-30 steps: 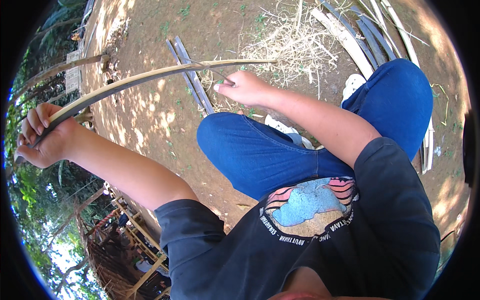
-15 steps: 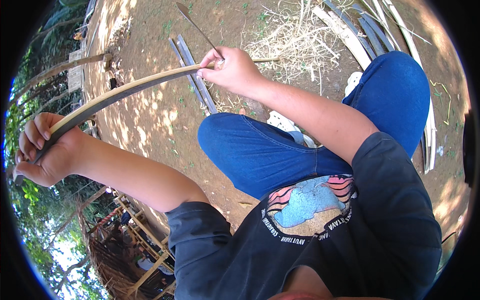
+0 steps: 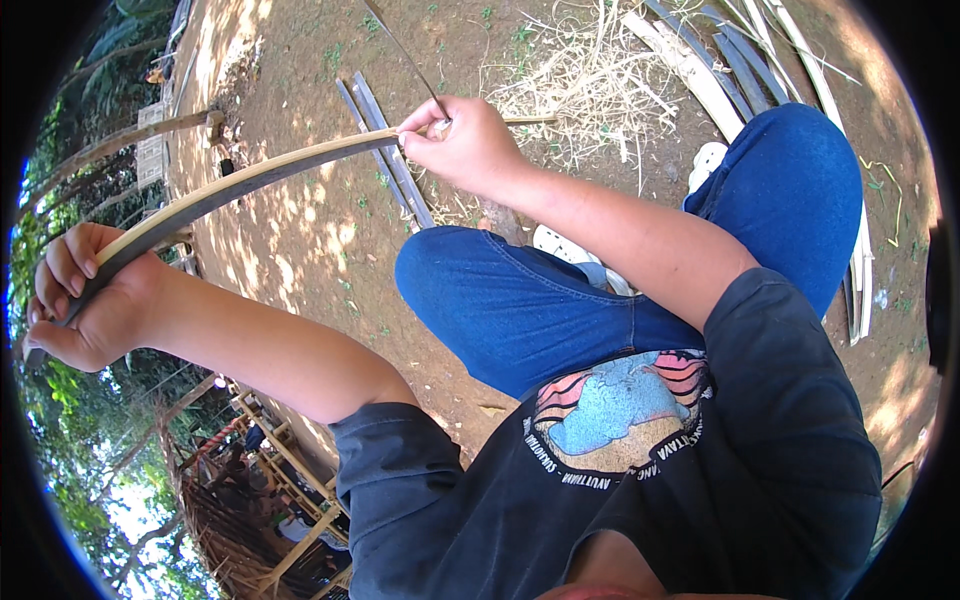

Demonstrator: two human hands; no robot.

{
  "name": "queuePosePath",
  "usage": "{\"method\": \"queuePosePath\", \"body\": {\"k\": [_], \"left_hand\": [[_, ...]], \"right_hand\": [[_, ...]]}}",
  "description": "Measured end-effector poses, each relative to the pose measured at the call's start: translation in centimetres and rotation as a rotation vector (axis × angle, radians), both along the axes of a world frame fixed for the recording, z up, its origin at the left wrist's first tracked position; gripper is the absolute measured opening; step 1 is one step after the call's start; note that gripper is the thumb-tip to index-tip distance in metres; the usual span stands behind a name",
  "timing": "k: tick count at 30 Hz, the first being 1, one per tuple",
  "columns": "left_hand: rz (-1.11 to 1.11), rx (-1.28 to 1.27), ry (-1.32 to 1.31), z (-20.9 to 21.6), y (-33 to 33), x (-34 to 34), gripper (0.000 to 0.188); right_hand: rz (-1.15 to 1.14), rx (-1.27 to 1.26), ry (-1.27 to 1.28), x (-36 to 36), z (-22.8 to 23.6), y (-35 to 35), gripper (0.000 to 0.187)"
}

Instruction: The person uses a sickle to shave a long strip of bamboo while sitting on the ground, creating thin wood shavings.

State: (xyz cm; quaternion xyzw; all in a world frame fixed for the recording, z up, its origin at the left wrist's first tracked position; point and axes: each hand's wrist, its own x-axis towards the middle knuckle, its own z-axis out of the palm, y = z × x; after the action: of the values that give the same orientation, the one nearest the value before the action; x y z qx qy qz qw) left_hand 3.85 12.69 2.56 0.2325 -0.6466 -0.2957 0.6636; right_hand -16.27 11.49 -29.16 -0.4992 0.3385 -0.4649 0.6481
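A long bamboo strip (image 3: 270,172), dark on one side and pale on the other, bows between my two hands. My left hand (image 3: 100,295) wraps its fingers round the strip's outer end at the far left. At the strip's other part, my right hand (image 3: 462,143) is closed with thumb and fingers pinched together. Out of that fist a thin-bladed knife (image 3: 408,55) points up and left, its tip cut off by the upper edge. The knife's handle is hidden in the hand. A pale piece of the strip shows beyond the right hand.
A heap of pale shavings (image 3: 590,90) lies on the dirt ground ahead. Two dark bamboo strips (image 3: 375,110) rest near my left knee, and several more split lengths (image 3: 745,75) lie at the upper right. A wooden hut (image 3: 285,500) stands at lower left.
The knife has shifted slightly up, so its tip now leaves the picture. Both hands and the bamboo strip hold nearly the same place.
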Motion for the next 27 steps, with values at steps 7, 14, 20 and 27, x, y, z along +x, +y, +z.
{"method": "queuePosePath", "body": {"k": [7,14,20,27], "left_hand": [[0.004,0.004,-0.009,0.4,-0.4,-0.1,0.019],[-0.024,0.01,-0.007,0.5,-0.5,-0.7,0.019],[-0.005,0.023,-0.031,0.6,-1.0,-1.4,0.021],[0.084,0.004,0.036,0.1,-1.3,0.5,0.024]], "right_hand": [[0.053,-0.026,-0.039,-0.2,-0.1,-0.7,0.016],[0.261,0.144,-0.134,-1.0,0.8,-2.0,0.016],[0.318,0.211,-0.249,-2.5,2.7,-2.4,0.018],[0.242,0.099,-0.482,-5.5,7.8,-4.7,0.029]]}}
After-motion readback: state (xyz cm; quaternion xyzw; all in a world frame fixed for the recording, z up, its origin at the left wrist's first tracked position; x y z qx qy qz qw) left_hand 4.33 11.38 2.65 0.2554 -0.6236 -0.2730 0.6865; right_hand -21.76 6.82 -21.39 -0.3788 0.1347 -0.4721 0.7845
